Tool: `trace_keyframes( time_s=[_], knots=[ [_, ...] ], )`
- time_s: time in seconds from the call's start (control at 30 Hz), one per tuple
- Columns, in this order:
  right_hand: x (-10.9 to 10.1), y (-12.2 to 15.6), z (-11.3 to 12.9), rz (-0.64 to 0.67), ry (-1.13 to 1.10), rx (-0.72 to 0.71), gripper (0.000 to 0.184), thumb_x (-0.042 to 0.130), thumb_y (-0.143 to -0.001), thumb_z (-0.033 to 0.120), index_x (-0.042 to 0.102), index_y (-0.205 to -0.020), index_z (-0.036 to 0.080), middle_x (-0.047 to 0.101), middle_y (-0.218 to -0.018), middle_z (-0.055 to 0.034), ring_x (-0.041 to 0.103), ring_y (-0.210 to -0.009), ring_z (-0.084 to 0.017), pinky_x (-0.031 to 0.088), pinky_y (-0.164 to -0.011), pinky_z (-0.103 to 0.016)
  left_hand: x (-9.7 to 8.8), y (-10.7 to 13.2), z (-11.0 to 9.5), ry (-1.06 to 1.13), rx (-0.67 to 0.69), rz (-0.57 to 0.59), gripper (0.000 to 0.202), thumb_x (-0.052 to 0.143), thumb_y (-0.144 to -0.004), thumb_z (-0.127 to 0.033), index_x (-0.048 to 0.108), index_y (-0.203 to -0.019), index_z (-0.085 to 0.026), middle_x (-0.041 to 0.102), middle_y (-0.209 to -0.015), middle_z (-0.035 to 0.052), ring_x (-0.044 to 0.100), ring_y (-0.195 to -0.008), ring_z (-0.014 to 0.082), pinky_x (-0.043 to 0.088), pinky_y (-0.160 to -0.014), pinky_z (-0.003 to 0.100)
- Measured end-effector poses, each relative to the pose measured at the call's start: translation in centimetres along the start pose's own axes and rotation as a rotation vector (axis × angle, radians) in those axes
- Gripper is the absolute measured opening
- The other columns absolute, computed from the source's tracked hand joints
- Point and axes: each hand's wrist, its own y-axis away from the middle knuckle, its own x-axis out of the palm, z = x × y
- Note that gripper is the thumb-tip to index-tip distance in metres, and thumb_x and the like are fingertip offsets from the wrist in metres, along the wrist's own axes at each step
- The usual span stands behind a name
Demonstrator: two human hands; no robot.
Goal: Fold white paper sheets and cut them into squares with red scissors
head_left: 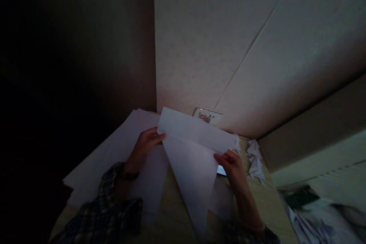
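Observation:
A white sheet of paper [194,164] is held up above the table between my two hands. A crease runs across it, with a straight strip above and a triangular part tapering down below. My left hand [145,143] pinches the sheet at the left end of the crease, thumb on the near face. At the right end, my right hand [231,162] grips the edge between thumb and fingers. Behind the sheet, near my right hand, part of a lit screen [221,170] shows. Another piece of white paper [221,198] lies beneath, partly covered by the held sheet.
A stack of white paper [105,160] spreads over the left of the table [171,213]. Folded paper pieces [256,166] stand at the back right. A wall socket [207,116] sits just behind the sheet. Blurred items [311,221] lie beyond the table's right edge.

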Motion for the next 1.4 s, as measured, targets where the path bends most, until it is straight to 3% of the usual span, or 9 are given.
trace_keyframes(
  time_s=[0.17,0.27,0.4,0.5,0.63,0.8,0.97,1.17,1.4],
  knots=[
    [-0.1,0.2,-0.1,-0.004,0.007,-0.020,0.016,0.081,-0.062,0.039,0.078,-0.066,0.024,0.076,-0.067,-0.0037,0.067,-0.064,-0.022,0.051,-0.058,-0.030,-0.3,-0.3,0.1,0.055,-0.008,0.001,0.021,0.084,-0.060,-0.030,0.068,-0.066,-0.017,0.076,-0.074,0.0043,0.071,-0.073,0.0210,0.054,-0.072,0.030],
    [-0.2,0.2,-0.1,-0.015,0.017,-0.070,0.013,0.079,-0.062,0.037,0.081,-0.070,0.027,0.078,-0.073,-0.0039,0.068,-0.065,-0.022,0.052,-0.057,-0.030,-0.3,-0.3,0.1,0.069,0.014,0.008,0.018,0.081,-0.063,-0.029,0.069,-0.071,-0.017,0.076,-0.076,0.0047,0.071,-0.078,0.0208,0.054,-0.075,0.029],
    [0.1,0.3,-0.3,-0.021,0.052,-0.087,0.014,0.077,-0.065,0.039,0.078,-0.069,0.025,0.076,-0.069,-0.0033,0.067,-0.063,-0.022,0.050,-0.057,-0.030,-0.3,-0.3,0.2,0.080,0.015,-0.046,0.023,0.082,-0.062,-0.029,0.067,-0.075,-0.017,0.075,-0.075,0.0041,0.070,-0.076,0.0195,0.054,-0.075,0.029],
    [1.0,0.4,-0.5,-0.068,0.029,-0.062,0.021,0.078,-0.066,0.042,0.070,-0.073,0.024,0.067,-0.055,0.0010,0.061,-0.054,-0.019,0.046,-0.051,-0.028,0.0,-0.1,0.2,0.091,0.023,-0.133,0.034,0.083,-0.062,-0.031,0.065,-0.089,-0.018,0.073,-0.074,0.0007,0.069,-0.074,0.0176,0.054,-0.075,0.028],
    [2.5,0.8,-0.6,-0.191,-0.078,-0.054,0.037,0.076,-0.071,0.043,0.056,-0.097,0.027,0.066,-0.061,0.0045,0.061,-0.056,-0.019,0.047,-0.052,-0.029,0.1,0.0,0.1,0.011,0.104,-0.192,0.049,0.080,-0.067,-0.030,0.058,-0.110,-0.020,0.072,-0.074,-0.0008,0.069,-0.071,0.0184,0.052,-0.071,0.029],
    [3.7,1.4,-0.6,-0.233,-0.105,-0.091,0.035,0.072,-0.075,0.041,0.046,-0.094,0.027,0.068,-0.073,0.0024,0.064,-0.065,-0.019,0.052,-0.060,-0.030,-0.1,-0.1,-0.1,-0.074,0.214,-0.349,0.043,0.080,-0.065,-0.031,0.054,-0.099,-0.025,0.066,-0.066,-0.0054,0.062,-0.062,0.0161,0.044,-0.058,0.025],
    [4.3,1.9,-1.0,-0.112,0.066,-0.160,0.025,0.068,-0.081,0.041,0.058,-0.098,0.025,0.066,-0.091,-0.0018,0.063,-0.079,-0.019,0.051,-0.068,-0.030,-0.1,-0.3,-0.1,-0.146,0.205,-0.299,0.025,0.079,-0.064,-0.033,0.066,-0.081,-0.020,0.055,-0.063,-0.0049,0.056,-0.066,0.0153,0.040,-0.059,0.024],
    [4.2,2.3,-1.0,-0.121,0.101,-0.154,0.025,0.063,-0.086,0.039,0.059,-0.107,0.025,0.063,-0.094,-0.0026,0.058,-0.074,-0.018,0.047,-0.060,-0.027,0.3,0.0,-0.3,0.027,0.051,-0.088,0.045,0.084,-0.060,-0.026,0.068,-0.101,-0.019,0.072,-0.098,0.0034,0.065,-0.091,0.0207,0.049,-0.075,0.027],
    [3.4,2.1,-0.5,-0.105,0.079,-0.186,0.031,0.068,-0.084,0.036,0.063,-0.112,0.026,0.066,-0.107,-0.0049,0.062,-0.086,-0.021,0.050,-0.069,-0.029,0.0,0.1,-0.6,-0.040,0.028,-0.032,0.044,0.085,-0.060,-0.026,0.073,-0.102,-0.020,0.073,-0.093,0.0030,0.066,-0.081,0.0190,0.050,-0.069,0.026]
  ],
)
